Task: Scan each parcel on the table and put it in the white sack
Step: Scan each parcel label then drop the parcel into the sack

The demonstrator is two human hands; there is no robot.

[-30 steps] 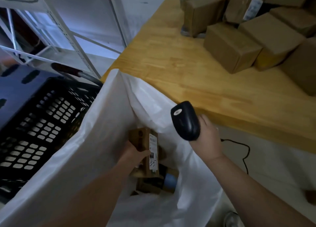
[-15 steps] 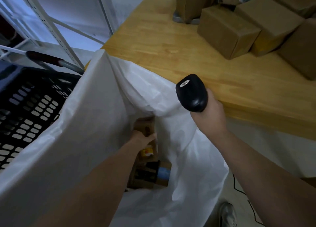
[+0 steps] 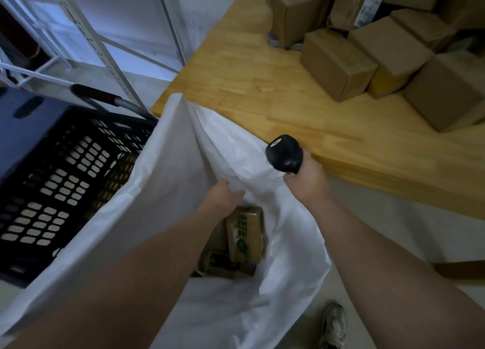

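Note:
The white sack (image 3: 168,191) hangs open beside the near-left corner of the wooden table (image 3: 249,86). Inside it lie brown parcels; the top one (image 3: 248,233) has green print. My left hand (image 3: 223,196) is at the sack's mouth, above that parcel, holding nothing, with its fingers against the sack's inner fold. My right hand (image 3: 307,183) grips the black barcode scanner (image 3: 284,154) just over the sack's rim, at the table's front edge. Several brown cardboard parcels (image 3: 338,65) stand on the table at the far right.
A black perforated plastic crate (image 3: 52,178) stands left of the sack, with a red-gripped trolley handle (image 3: 97,95) behind it. White metal shelving (image 3: 105,46) rises at the back left. My shoe (image 3: 333,325) shows on the grey floor below the sack.
My left hand has let go of the parcel inside the sack and lifted to the sack's mouth. The parcel now lies on the others. My right hand still holds the scanner by the table edge.

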